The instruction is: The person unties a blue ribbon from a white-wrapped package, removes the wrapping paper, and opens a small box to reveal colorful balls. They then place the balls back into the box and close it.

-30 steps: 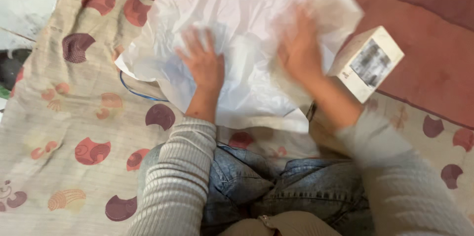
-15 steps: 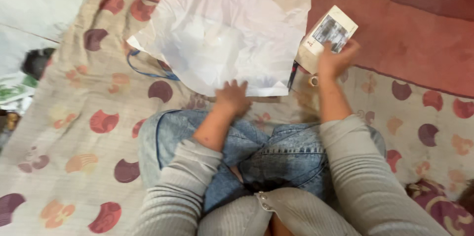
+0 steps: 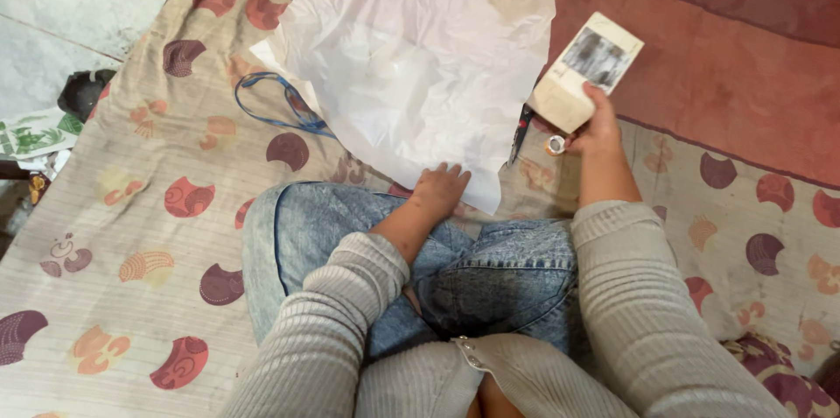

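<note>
In the head view, the right hand (image 3: 598, 125) grips a cream box (image 3: 584, 73) at its near end, lifted beside the white paper (image 3: 411, 50). The box's long axis runs diagonally, its far end pointing up and right toward the red rug (image 3: 735, 50). The left hand (image 3: 440, 189) lies flat, fingers released, on the paper's near edge. A blue cord (image 3: 280, 112) lies on the patterned mat (image 3: 131, 208), left of the paper.

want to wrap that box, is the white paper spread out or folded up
Spread out. The white paper lies open and creased on the patterned mat, one layer, with the left hand at its near edge.
</note>
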